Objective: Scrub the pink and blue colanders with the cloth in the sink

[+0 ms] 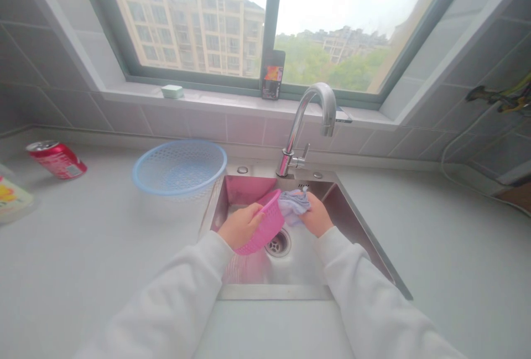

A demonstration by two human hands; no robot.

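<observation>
Over the steel sink, my left hand grips a pink plastic basket by its near left side, thumb on the rim. The basket is tilted, its opening turned away from me and partly to the right. My right hand is closed on a bunched grey-white cloth, which touches or nearly touches the basket's right rim. Beneath them the drain shows in the sink floor. Behind my hands rises the chrome faucet; no water is visible coming from it.
Left of the sink stands a blue mesh basket on the counter. Farther left are a red can and a pale container, cut off by the frame. A phone and a soap-like block sit on the windowsill.
</observation>
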